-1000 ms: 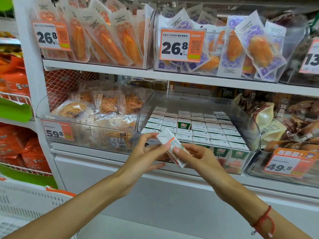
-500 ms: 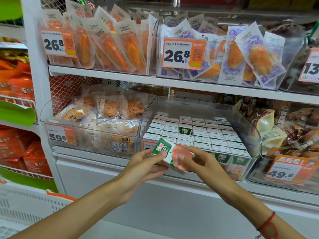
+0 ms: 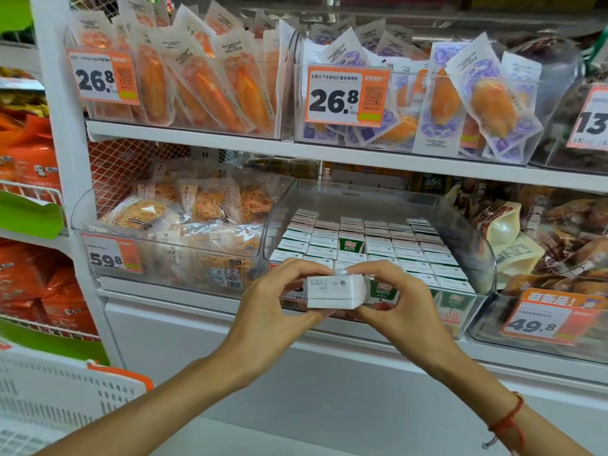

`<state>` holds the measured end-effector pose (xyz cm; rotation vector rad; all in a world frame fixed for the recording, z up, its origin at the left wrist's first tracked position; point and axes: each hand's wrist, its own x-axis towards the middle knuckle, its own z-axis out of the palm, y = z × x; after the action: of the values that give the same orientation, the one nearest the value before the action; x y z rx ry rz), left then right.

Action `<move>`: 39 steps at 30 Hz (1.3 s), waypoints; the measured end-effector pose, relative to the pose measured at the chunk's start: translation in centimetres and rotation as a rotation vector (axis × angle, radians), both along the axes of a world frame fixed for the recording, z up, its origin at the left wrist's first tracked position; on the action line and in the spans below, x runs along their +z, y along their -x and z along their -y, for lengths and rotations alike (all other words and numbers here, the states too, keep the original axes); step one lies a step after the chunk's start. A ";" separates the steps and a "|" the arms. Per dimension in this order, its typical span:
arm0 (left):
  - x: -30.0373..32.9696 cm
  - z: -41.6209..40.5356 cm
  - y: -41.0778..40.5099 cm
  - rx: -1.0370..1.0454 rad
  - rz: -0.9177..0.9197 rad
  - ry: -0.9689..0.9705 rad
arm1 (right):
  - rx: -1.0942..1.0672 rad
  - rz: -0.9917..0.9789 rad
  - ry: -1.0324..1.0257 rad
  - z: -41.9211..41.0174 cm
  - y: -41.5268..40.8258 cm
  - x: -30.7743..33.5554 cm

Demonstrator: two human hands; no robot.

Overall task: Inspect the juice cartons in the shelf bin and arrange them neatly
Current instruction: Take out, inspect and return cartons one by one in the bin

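Note:
A small juice carton point(image 3: 335, 291) is held in front of the clear shelf bin point(image 3: 480, 251), its white printed end turned up toward me. My left hand point(image 3: 279, 301) grips its left side and my right hand point(image 3: 398, 297) grips its right side, fingers curled over the top edge. Inside the bin, several rows of white-topped cartons point(image 3: 394, 248) stand packed together. One carton point(image 3: 351, 244) in the middle rows shows its green 100% face where a gap opens in front of it.
A clear bin of noodle-snack packs point(image 3: 171, 232) sits to the left, and bagged meat snacks point(image 3: 543, 235) to the right. Hanging orange and purple packs fill the shelf above point(image 3: 329, 153). A white shopping basket point(image 3: 59, 393) stands at lower left.
The carton has been turned between both hands: first tilted edge-on, then its green and pink face showing, now its white end faces me. The view has shifted slightly downward.

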<state>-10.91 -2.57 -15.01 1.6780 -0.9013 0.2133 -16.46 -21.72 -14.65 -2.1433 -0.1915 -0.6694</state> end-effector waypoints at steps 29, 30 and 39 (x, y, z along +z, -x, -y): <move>3.5 9.2 -11.3 0.279 0.297 -0.403 | -0.528 -0.172 0.688 6.3 -3.2 -2.3; 4.0 9.5 -11.7 0.279 0.288 -0.463 | -0.529 -0.173 0.684 6.3 -3.2 -2.3; 8.6 11.1 -14.0 0.086 0.384 -0.938 | -0.528 -0.154 0.666 6.5 -3.3 -2.3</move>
<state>3.08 -13.65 -6.38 2.6006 -1.3353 0.1837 -13.20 -28.22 -16.94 -2.9182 0.2914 -0.8061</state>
